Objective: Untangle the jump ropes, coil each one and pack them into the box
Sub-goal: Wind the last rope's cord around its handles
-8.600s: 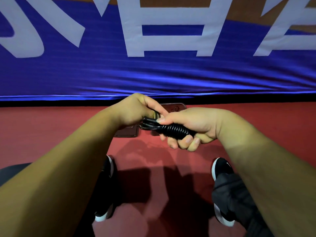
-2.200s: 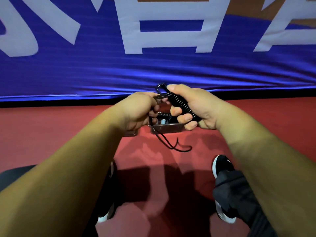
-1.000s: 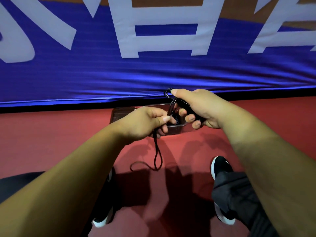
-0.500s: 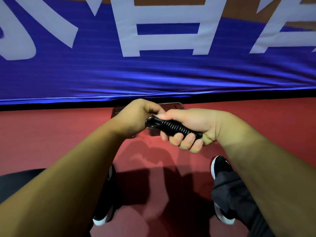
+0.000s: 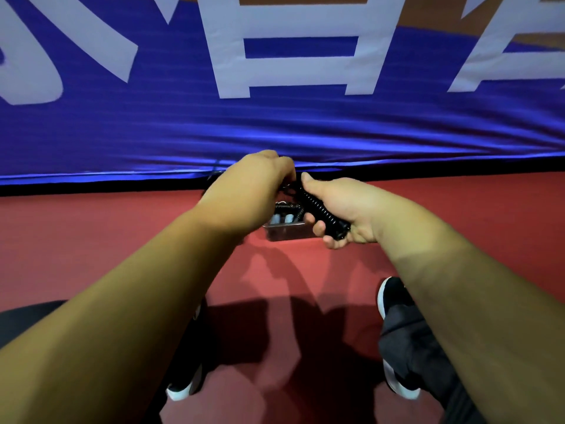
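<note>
Jump rope (image 5: 321,210), in hands (image 5: 347,206), over box (image 5: 287,233)

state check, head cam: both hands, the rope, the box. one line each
jump rope, wound into a tight bundle, held off the floor
right hand, gripping the bundle
left hand, curled onto the bundle's top end
box, on the floor, open
other ropes, lying inside the box

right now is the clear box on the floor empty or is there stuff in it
Not empty: a black coiled rope and two pale handles show inside the box; how full, cannot tell.
</note>
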Action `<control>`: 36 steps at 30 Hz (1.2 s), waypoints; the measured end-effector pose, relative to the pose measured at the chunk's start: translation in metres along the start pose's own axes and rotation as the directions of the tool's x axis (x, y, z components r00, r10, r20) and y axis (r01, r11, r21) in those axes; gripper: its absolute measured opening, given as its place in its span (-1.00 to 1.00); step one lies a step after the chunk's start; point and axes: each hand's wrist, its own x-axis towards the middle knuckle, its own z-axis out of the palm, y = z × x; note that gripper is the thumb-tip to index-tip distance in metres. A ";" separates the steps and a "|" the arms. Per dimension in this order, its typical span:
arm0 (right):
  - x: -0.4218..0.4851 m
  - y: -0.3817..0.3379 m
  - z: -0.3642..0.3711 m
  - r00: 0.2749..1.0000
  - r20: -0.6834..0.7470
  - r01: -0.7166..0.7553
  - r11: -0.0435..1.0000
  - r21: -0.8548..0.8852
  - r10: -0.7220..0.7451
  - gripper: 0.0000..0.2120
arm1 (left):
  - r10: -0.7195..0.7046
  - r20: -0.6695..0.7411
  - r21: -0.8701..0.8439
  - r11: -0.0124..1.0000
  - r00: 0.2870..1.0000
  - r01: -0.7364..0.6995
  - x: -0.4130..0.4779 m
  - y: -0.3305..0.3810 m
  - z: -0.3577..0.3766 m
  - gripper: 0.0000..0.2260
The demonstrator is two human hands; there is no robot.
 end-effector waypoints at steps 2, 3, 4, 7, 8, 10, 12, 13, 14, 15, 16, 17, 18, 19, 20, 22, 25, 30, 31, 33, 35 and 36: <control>0.002 -0.001 0.004 0.995 -0.075 0.069 0.997 0.022 -0.067 -0.53 | -0.066 -0.005 0.054 0.996 0.998 0.066 0.000 0.005 0.007 -0.77; 0.004 -0.001 0.005 0.992 -0.094 0.092 0.995 0.033 -0.089 -0.55 | -0.104 0.009 0.067 0.992 0.995 0.103 0.001 0.006 0.010 -0.81; 0.006 0.000 0.007 0.989 -0.102 0.110 0.993 0.044 -0.105 -0.56 | -0.136 0.035 0.080 0.988 0.990 0.133 0.001 0.007 0.013 -0.86; 0.013 0.003 0.011 0.982 -0.129 0.147 0.987 0.071 -0.137 -0.59 | -0.195 0.095 0.086 0.979 0.976 0.187 0.001 0.005 0.022 -0.90; 0.014 0.003 0.012 0.979 -0.148 0.152 0.984 0.089 -0.137 -0.60 | -0.206 0.100 0.069 0.977 0.973 0.200 0.000 0.004 0.023 -0.89; 0.014 0.001 0.012 0.978 -0.167 0.149 0.980 0.134 -0.126 -0.63 | -0.225 0.108 0.009 0.974 0.968 0.225 -0.001 0.006 0.022 -0.91; 0.013 -0.002 0.009 0.980 -0.158 0.143 0.978 0.154 -0.118 -0.63 | -0.251 0.138 -0.229 0.933 0.958 0.277 -0.001 0.011 0.020 -0.96; 0.013 -0.003 0.008 0.981 -0.154 0.144 0.977 0.158 -0.120 -0.62 | -0.279 0.170 -0.375 0.869 0.945 0.323 -0.001 0.012 0.019 -0.91; 0.013 -0.004 0.007 0.980 -0.155 0.150 0.975 0.163 -0.124 -0.61 | -0.309 0.210 -0.501 0.781 0.928 0.374 -0.001 0.013 0.017 -0.87; 0.013 -0.004 0.005 0.979 -0.158 0.156 0.973 0.170 -0.130 -0.63 | -0.331 0.243 -0.580 0.704 0.912 0.410 -0.001 0.013 0.013 -0.83; 0.012 -0.005 0.004 0.978 -0.160 0.163 0.970 0.178 -0.135 -0.66 | -0.345 0.269 -0.620 0.653 0.899 0.436 -0.001 0.012 0.008 -0.78; 0.012 -0.005 0.003 0.977 -0.161 0.170 0.968 0.186 -0.140 -0.69 | -0.354 0.296 -0.642 0.614 0.887 0.459 -0.001 0.010 0.003 -0.75; 0.012 -0.005 0.002 0.976 -0.160 0.175 0.966 0.191 -0.145 -0.72 | -0.357 0.320 -0.662 0.578 0.878 0.476 -0.001 0.008 -0.002 -0.75; 0.012 -0.005 0.002 0.976 -0.157 0.182 0.964 0.193 -0.153 -0.73 | -0.349 0.338 -0.682 0.549 0.874 0.483 -0.002 0.006 -0.006 -0.76; 0.012 -0.005 0.001 0.974 -0.157 0.192 0.962 0.192 -0.163 -0.74 | -0.332 0.350 -0.697 0.533 0.876 0.481 -0.002 0.003 -0.008 -0.77; 0.013 -0.004 -0.001 0.968 -0.167 0.218 0.960 0.178 -0.189 -0.73 | -0.269 0.373 -0.713 0.529 0.888 0.460 -0.004 -0.005 -0.008 -0.81; 0.013 -0.003 -0.003 0.958 -0.190 0.246 0.956 0.159 -0.215 -0.70 | -0.140 0.445 -0.814 0.348 0.884 0.465 -0.009 -0.014 -0.005 -0.82; 0.012 -0.003 -0.001 0.933 -0.196 0.325 0.940 0.099 -0.302 -0.79 | -0.037 0.631 -0.747 -0.301 0.775 0.594 -0.014 -0.008 -0.007 -0.59; 0.011 -0.003 0.001 0.926 -0.194 0.346 0.934 0.087 -0.325 -0.81 | 0.026 0.649 -0.687 -0.409 0.760 0.601 -0.014 -0.010 -0.005 -0.51; 0.010 -0.003 0.004 0.911 -0.206 0.377 0.924 0.065 -0.357 -0.82 | 0.157 0.651 -0.615 -0.464 0.742 0.638 -0.013 -0.012 -0.002 -0.51; 0.007 -0.004 0.004 0.900 -0.224 0.395 0.917 0.052 -0.375 -0.81 | 0.210 0.649 -0.642 -0.366 0.732 0.674 -0.013 -0.009 0.000 -0.61; 0.006 -0.005 0.004 0.895 -0.229 0.404 0.913 0.050 -0.383 -0.81 | 0.188 0.652 -0.669 -0.313 0.734 0.674 -0.013 -0.006 0.000 -0.65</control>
